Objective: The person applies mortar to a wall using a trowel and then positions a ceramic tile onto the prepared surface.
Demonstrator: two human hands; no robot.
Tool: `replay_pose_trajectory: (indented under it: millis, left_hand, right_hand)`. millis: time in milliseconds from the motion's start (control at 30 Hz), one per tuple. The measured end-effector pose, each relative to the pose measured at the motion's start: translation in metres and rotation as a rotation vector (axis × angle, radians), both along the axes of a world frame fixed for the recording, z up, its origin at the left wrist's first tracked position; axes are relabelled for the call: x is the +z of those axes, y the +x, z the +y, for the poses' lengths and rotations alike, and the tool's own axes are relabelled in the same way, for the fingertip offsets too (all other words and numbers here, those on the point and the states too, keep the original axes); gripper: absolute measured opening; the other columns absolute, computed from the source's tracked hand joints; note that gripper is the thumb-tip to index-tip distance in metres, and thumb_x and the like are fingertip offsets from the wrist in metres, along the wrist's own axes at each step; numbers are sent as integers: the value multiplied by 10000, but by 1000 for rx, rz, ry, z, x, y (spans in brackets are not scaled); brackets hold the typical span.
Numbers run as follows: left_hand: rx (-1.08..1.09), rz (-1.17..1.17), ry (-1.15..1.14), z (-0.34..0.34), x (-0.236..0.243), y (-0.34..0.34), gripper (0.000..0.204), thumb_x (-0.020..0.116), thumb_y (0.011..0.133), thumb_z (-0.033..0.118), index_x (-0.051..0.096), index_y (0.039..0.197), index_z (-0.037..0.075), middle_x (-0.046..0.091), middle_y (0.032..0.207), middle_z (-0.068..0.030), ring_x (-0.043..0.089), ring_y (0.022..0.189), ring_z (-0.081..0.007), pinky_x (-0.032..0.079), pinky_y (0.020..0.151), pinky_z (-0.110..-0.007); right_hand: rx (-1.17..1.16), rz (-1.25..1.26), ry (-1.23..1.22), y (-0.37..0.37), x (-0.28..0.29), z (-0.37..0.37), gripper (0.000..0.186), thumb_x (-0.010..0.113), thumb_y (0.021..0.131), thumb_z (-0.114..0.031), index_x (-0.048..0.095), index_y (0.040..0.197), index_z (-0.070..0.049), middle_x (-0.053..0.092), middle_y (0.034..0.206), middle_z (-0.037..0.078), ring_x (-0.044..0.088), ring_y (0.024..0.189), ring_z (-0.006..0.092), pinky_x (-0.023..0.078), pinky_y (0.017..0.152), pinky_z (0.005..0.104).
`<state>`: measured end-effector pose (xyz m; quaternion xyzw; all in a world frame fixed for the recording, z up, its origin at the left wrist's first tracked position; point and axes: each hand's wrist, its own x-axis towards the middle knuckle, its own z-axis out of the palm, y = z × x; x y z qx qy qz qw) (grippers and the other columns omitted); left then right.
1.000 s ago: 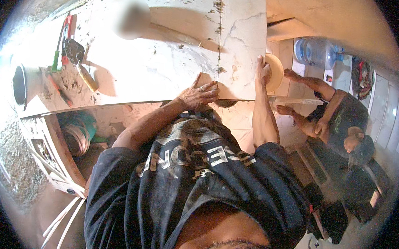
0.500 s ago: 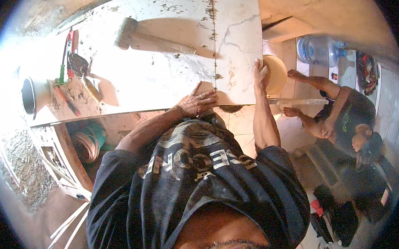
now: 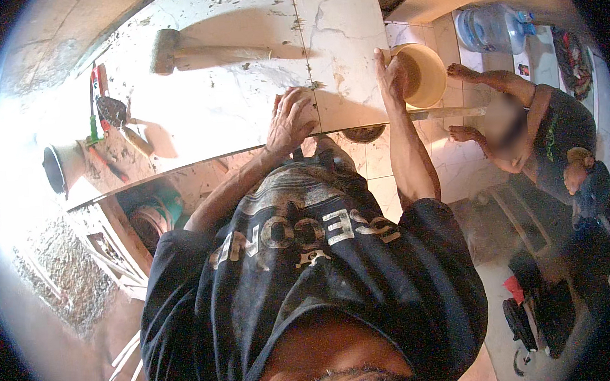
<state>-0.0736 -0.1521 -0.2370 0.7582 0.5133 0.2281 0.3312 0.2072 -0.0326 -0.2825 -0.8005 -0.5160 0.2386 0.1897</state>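
My left hand [image 3: 291,122] rests on the white tiled slab [image 3: 225,105] at its near edge, beside a dark seam, fingers slightly bent and holding nothing. My right hand [image 3: 392,79] grips the narrower marble-patterned tile [image 3: 339,57] by its right edge, next to a yellow container [image 3: 430,77]. A mallet [image 3: 164,51] lies on the slab's far part. At the slab's left are a mortar-stained trowel [image 3: 113,111], a red tool [image 3: 100,78], a green-handled tool [image 3: 93,131], an orange-handled tool [image 3: 112,166] and a grey bucket [image 3: 69,165].
Another person [image 3: 564,128] sits low at the right, bare feet toward the slab. Behind them is a blue water jug [image 3: 489,27]. A wooden cabinet [image 3: 107,235] with containers stands below the slab at left; white strips [image 3: 124,358] lean at lower left.
The view has shifted and turned, so the slab and tools sit at a different angle. My left hand's fingers look more bent. My right hand stays at the tile's right edge.
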Motion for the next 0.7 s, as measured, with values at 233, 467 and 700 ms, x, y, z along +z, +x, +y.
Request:
replay_pose_trajectory:
  millis: [233,467,700]
  left_hand:
    - [137,228,-93,0,24,29,899,749,652,347,279,1388,134,159,1459,-166,103,1354,-384,81,1080,-561]
    - [83,340,-115,-2,27,29,901,730,672,397,263,1402,153,102,1479,-176,35,1362,-406,50,1060,-602]
    - [49,378,-123,-2,27,30,1002,767,616,403,212,1428,212,53,1496,-143,3,1368,-394,56,1040,-639]
  right_hand:
    - [20,-28,-7,4,3,4,693,507,814,-573,578,955,102,606,867,296,599,850,429,463,753,455]
    - [51,149,-54,12,20,8,711,496,813,-589,593,940,104,618,856,290,618,809,396,472,694,437]
    - [36,178,-107,10,16,11,720,453,834,-581,574,975,115,591,936,310,573,932,411,431,815,472]
